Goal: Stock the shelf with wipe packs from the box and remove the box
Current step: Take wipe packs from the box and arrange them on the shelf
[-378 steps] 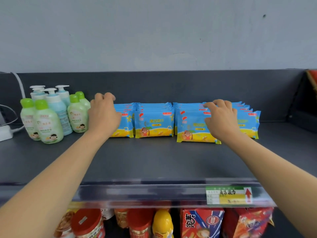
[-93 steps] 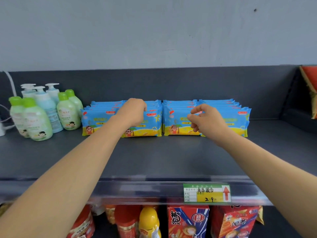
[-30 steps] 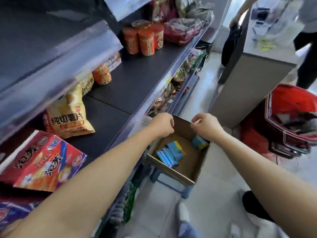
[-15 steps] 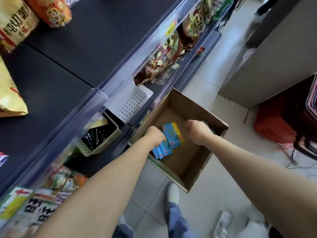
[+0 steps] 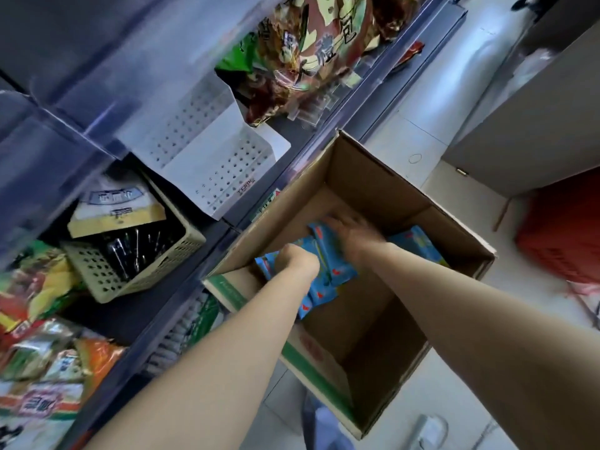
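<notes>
The box (image 5: pixel 373 177) sits just right of the shelves (image 5: pixel 136 315), with wipe packs (image 5: pixel 328 277) lying inside it. A basket (image 5: pixel 130 271) stands on one of them, left of the box.

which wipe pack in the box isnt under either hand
The lone pack lying on the right side of the box, beyond the right hand. The other packs are bunched together under the right hand and left hand.

The snack bag (image 5: pixel 302 53) carries large Chinese characters; one reads 包. The white perforated tray (image 5: pixel 224 164) has a small word at its edge, perhaps "TOME". The red print on the box (image 5: pixel 373 177) is too blurred to read.
</notes>
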`<action>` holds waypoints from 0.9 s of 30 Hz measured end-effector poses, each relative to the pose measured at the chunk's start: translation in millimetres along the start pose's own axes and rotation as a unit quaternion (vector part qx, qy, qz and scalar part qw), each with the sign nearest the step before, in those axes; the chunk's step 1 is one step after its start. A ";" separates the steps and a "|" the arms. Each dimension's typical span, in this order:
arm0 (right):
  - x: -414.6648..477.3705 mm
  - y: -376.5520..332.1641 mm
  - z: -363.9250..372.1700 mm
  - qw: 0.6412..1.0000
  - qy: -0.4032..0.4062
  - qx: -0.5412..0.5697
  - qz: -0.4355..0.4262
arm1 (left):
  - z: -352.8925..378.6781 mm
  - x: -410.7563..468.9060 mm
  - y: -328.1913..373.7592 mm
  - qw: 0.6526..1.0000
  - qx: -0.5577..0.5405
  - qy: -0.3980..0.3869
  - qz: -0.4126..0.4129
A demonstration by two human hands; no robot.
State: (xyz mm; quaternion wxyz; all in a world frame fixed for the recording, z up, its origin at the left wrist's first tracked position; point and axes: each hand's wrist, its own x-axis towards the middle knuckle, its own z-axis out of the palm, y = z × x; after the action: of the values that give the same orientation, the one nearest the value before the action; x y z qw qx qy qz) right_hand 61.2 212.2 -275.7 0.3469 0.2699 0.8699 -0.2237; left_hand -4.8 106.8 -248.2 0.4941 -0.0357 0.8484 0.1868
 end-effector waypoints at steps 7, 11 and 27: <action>14.9 3.5 -3.0 0.996 0.033 -0.081 0.008 | 11.0 8.8 -0.6 0.997 0.066 0.025 0.020; 0.9 -4.9 -15.7 0.992 0.024 -0.119 0.046 | 5.4 -6.7 5.9 0.998 0.041 0.042 0.022; -240.4 -73.3 -195.4 0.968 0.225 0.093 0.059 | -149.0 -202.1 54.8 0.948 0.139 0.124 0.256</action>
State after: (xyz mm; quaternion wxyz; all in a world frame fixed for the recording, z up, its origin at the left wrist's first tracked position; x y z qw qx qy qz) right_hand 68.6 193.9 42.1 0.1279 0.3956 0.8833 -0.2165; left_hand -38.2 80.0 5.2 0.3202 0.2289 0.9012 0.1817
